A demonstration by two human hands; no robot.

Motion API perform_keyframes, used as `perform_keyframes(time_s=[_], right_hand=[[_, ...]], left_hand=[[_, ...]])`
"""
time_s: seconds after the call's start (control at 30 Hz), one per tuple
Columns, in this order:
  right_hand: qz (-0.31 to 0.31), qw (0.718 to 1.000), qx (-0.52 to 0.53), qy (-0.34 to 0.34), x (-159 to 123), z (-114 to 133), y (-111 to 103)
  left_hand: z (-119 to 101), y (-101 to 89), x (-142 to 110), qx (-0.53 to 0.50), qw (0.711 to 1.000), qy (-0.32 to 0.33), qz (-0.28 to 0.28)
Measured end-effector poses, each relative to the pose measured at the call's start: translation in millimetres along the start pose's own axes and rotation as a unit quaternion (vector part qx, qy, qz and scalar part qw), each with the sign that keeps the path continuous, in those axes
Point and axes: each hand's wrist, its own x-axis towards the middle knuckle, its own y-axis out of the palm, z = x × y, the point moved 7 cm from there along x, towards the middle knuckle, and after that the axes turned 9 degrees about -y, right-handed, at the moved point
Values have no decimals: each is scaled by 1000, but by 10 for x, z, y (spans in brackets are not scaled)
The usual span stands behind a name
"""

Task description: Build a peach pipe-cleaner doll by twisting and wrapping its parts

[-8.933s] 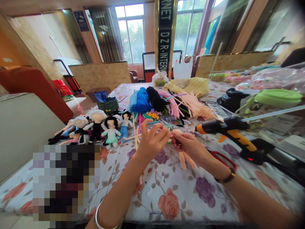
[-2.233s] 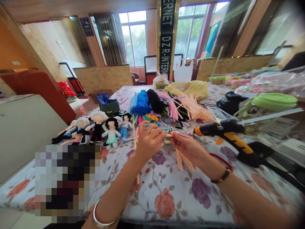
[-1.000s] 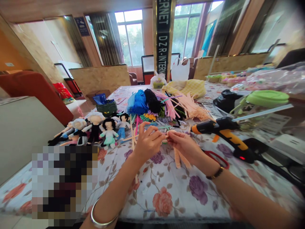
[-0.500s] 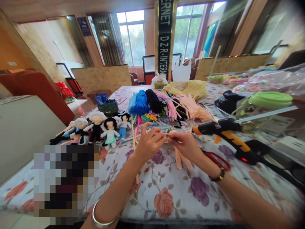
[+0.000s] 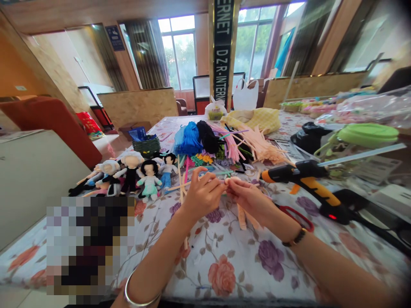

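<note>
My left hand (image 5: pixel 205 194) and my right hand (image 5: pixel 248 194) meet at their fingertips above the table. Both are closed in a pinch around a small pale piece (image 5: pixel 227 181), mostly hidden by the fingers and too small to name. Below my right hand lie peach pipe cleaners (image 5: pixel 241 217). Pale strips (image 5: pixel 181 188) cross on the cloth just left of my left hand. Red-handled scissors (image 5: pixel 303 216) lie partly behind my right wrist.
A glue gun (image 5: pixel 305 184) with a clear stick and a lit red light stands at right, beside a green-lidded jar (image 5: pixel 367 132). Bundles of blue (image 5: pixel 189 139), black and peach pipe cleaners (image 5: pixel 263 145) lie beyond my hands. Several small dolls (image 5: pixel 149 179) are at left.
My hands stay together in nearly the same place, with the fingertips slightly shifted around the pale piece. The whole view has moved a little.
</note>
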Motion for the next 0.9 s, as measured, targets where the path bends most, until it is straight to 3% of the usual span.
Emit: perform_keyframes(time_s=[0.4,0.7,0.9], right_hand=[[13,995,-83,-62,1,9,-49],[8,985,-160,-61,13,57,-135],[45,963,-248,-98,29,197,-89]], left_hand=[[2,-10,-5,-12,1000,-1,-16],[89,-22,10,-65,995,-66,-45],[119,-32,23,-89,992,-84,-34]])
